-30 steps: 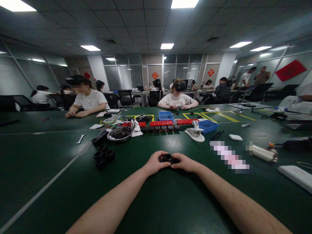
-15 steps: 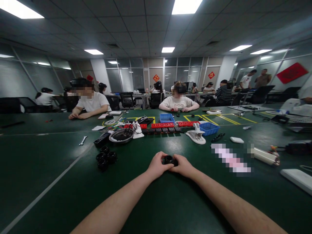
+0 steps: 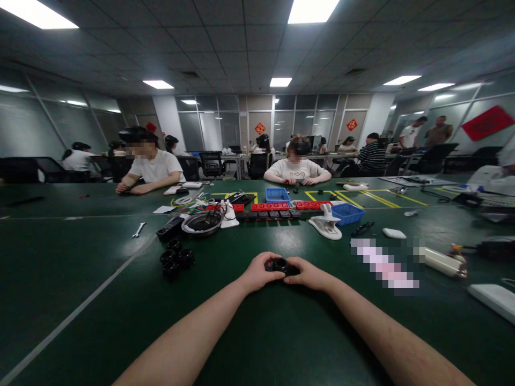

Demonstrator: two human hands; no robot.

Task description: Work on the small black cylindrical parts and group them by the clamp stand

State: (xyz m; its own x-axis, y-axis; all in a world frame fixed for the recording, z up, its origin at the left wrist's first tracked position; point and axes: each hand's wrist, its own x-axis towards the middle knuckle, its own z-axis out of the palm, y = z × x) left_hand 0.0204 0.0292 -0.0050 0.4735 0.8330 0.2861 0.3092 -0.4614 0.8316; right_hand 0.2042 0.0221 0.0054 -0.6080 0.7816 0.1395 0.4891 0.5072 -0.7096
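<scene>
A small black ring-shaped part [image 3: 280,264] is between my hands over the green table [image 3: 225,332], low in the middle of the head view. From its left side, my left hand [image 3: 260,272] grips it, thumb in front and fingers behind. My right hand [image 3: 308,273] is closed round the right side, its fingers curled on the dark part. The opening of the ring faces up toward me. Several similar black round parts [image 3: 177,258] stand in a cluster to the left.
Beyond my hands lie a round metal dish [image 3: 201,223], red strips [image 3: 270,206], a white clamp [image 3: 325,222] and a blue tray [image 3: 346,213]. A wrench [image 3: 139,230] is at left, a cylinder [image 3: 442,261] at right. Two people sit across the table.
The view has shifted slightly. My right hand has moved a little to the right, and its thumb sits lower beside the black part. My left hand keeps its grip.
</scene>
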